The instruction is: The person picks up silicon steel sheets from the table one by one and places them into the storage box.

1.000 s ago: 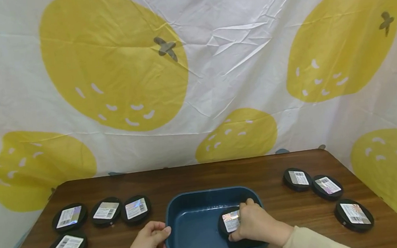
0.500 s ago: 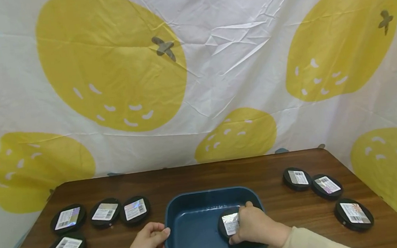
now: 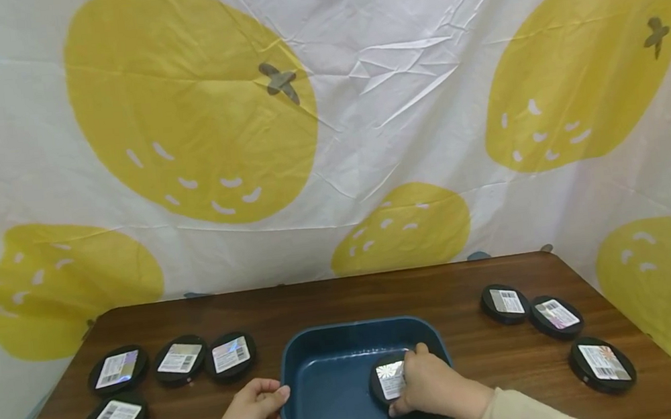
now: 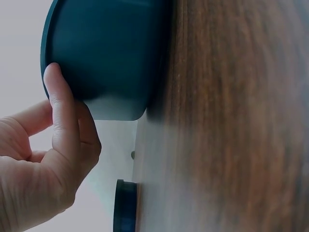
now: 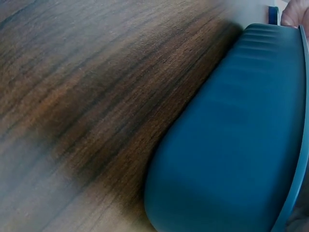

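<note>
A dark blue rectangular bin [image 3: 335, 392] stands near the front of the table. My left hand [image 3: 247, 413] pinches its left rim, thumb above and fingers against the outer wall; the left wrist view shows these fingers [image 4: 63, 116] at the wall. Inside the bin, toward the right, lies a flat black round container [image 3: 391, 383] with a white, shiny label on top. My right hand [image 3: 434, 383] reaches over the bin's edge and grips this container, covering its right part. The right wrist view mostly shows the bin's outer wall [image 5: 227, 130], with the right hand's grip hidden.
Several similar labelled black round containers lie on the brown wooden table [image 3: 344, 300]: a left group including one container [image 3: 231, 356], and three at the right, the nearest container [image 3: 602, 364] lowest. A white curtain [image 3: 388, 130] with yellow fruit prints hangs behind.
The right hand's upper fingers have shifted very slightly toward me, and the glare on the held container's label has changed from orange to white. The left hand keeps its hold on the rim.
</note>
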Motion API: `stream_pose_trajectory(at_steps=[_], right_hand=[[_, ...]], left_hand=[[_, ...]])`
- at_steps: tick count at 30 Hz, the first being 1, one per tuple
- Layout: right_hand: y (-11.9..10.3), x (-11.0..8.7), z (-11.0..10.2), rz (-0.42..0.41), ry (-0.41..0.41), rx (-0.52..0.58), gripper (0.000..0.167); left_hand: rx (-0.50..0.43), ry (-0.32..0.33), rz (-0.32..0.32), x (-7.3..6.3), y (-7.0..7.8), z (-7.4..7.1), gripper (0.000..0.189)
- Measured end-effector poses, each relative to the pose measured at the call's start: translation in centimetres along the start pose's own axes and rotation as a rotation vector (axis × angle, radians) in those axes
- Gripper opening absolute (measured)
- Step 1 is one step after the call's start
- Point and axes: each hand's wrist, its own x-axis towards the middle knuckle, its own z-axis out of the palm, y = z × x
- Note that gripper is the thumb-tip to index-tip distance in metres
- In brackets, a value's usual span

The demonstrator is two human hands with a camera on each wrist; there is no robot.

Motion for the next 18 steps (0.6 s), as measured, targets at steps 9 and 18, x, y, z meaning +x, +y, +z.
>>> stream_pose_trajectory(at_steps=[9,18], right_hand=[[-0.04,-0.13,0.21,-0.006,0.012,-0.023,0.085],[-0.03,-0.09,0.2,-0.006,0.01,-0.022,0.083]], left_hand=[[0.004,0.015,-0.004,0.0,-0.03,-0.12,0.027],[-0.003,0.026,0.0,0.06,-0.14,0.09,0.025]])
